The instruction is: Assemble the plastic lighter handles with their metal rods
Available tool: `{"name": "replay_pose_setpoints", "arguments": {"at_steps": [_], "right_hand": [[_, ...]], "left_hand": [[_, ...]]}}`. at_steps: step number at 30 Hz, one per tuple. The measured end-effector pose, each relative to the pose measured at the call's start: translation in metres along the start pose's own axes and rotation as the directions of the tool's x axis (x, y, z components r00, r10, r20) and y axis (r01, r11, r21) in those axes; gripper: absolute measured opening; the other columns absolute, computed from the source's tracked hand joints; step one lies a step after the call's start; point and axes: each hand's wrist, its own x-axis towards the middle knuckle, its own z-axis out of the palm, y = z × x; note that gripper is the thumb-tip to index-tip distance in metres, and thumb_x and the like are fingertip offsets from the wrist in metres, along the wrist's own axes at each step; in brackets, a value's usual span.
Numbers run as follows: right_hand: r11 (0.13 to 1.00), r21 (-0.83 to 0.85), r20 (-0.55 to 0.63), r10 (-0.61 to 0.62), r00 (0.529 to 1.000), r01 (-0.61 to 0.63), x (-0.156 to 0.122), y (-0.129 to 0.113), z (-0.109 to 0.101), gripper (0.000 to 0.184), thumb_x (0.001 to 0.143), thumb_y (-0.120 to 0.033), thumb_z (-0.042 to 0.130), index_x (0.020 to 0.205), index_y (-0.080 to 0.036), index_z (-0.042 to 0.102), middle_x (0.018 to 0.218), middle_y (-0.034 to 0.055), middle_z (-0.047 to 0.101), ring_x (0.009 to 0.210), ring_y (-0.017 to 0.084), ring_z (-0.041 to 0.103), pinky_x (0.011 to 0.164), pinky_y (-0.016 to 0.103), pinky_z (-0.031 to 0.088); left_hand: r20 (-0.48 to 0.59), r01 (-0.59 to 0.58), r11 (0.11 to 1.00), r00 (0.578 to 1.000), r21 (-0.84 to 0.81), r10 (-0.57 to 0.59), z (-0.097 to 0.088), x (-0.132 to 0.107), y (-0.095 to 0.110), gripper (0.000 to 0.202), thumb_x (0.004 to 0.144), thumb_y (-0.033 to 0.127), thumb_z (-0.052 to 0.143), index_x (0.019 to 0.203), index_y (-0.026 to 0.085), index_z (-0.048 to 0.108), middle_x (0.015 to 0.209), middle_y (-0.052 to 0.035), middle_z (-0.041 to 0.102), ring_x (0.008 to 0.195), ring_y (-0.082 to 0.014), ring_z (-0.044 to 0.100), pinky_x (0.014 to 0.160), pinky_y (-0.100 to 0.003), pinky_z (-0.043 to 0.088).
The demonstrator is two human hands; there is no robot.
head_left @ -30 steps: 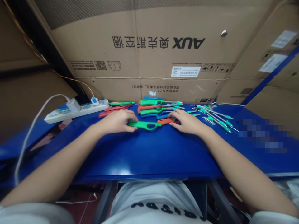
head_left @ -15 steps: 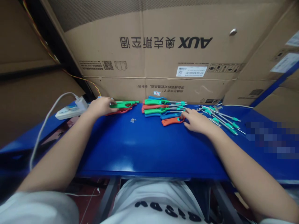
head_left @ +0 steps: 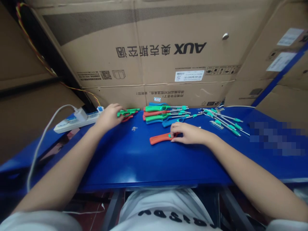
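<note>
Two hands work on the blue tabletop (head_left: 144, 160). Your left hand (head_left: 109, 116) is at the far left, its fingers curled around a green lighter handle (head_left: 127, 112) that lies just beside the power strip (head_left: 72, 120). Your right hand (head_left: 190, 133) rests nearer, fingers pressed together and pinching the right end of a red lighter handle (head_left: 160, 139), which lies flat near the tabletop's middle. A pile of handles (head_left: 161, 113) sits just beyond it.

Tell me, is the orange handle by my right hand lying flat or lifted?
Lying flat: the orange handle rests on the blue table, the right hand on one end.
</note>
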Motion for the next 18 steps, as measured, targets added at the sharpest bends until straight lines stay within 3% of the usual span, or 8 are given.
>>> {"name": "replay_pose_setpoints", "arguments": {"at_steps": [3,5,8,12,18], "right_hand": [[1.0,-0.015,-0.034,0.014,0.999,-0.014,0.001,-0.009,0.004,0.02,0.088,-0.037,0.069,0.096,-0.02,0.062,0.103,0.0072,0.062,0.092,0.02,0.058,0.079,0.032,0.047],[0.994,-0.084,-0.092,0.064,0.994,-0.072,0.002,-0.012,0.004,0.031,0.086,-0.041,0.072,0.104,-0.021,0.059,0.108,0.0082,0.063,0.098,0.023,0.057,0.08,0.033,0.046],[0.966,-0.16,-0.103,0.189,0.977,-0.203,0.003,-0.014,0.005,0.035,0.085,-0.047,0.072,0.103,-0.02,0.058,0.102,0.0084,0.064,0.095,0.025,0.058,0.075,0.033,0.044],[0.937,-0.185,-0.051,0.291,0.955,-0.296,0.004,-0.013,0.006,0.037,0.084,-0.053,0.071,0.093,-0.02,0.056,0.093,0.0073,0.063,0.087,0.024,0.058,0.069,0.031,0.041],[0.953,-0.174,-0.089,0.237,0.967,-0.25,0.003,-0.011,0.006,0.04,0.081,-0.051,0.075,0.097,-0.02,0.055,0.101,0.0079,0.062,0.09,0.024,0.057,0.072,0.031,0.042]], "left_hand": [[0.007,-0.178,0.953,0.983,-0.245,0.185,-0.002,-0.012,0.053,0.024,0.089,0.026,0.05,0.1,0.018,0.071,0.101,-0.0072,0.071,0.094,-0.0231,0.066,0.087,-0.035,0.051],[0.054,-0.279,0.893,0.947,-0.354,0.317,0.003,-0.025,0.087,0.023,0.093,0.03,0.053,0.105,0.02,0.07,0.107,-0.0066,0.071,0.102,-0.0227,0.065,0.094,-0.035,0.05],[0.114,-0.297,0.843,0.917,-0.448,0.383,0.018,-0.043,0.125,0.034,0.097,0.033,0.055,0.127,0.02,0.063,0.122,-0.0091,0.067,0.113,-0.0243,0.06,0.1,-0.038,0.049],[0.085,-0.271,0.815,0.928,-0.513,0.362,0.038,-0.053,0.14,0.037,0.097,0.025,0.055,0.133,0.016,0.058,0.124,-0.0115,0.064,0.112,-0.0244,0.058,0.101,-0.039,0.049],[0.025,-0.295,0.798,0.932,-0.525,0.361,0.045,-0.051,0.134,0.034,0.098,0.025,0.055,0.13,0.016,0.06,0.118,-0.0112,0.065,0.106,-0.0242,0.057,0.097,-0.041,0.05]]}}
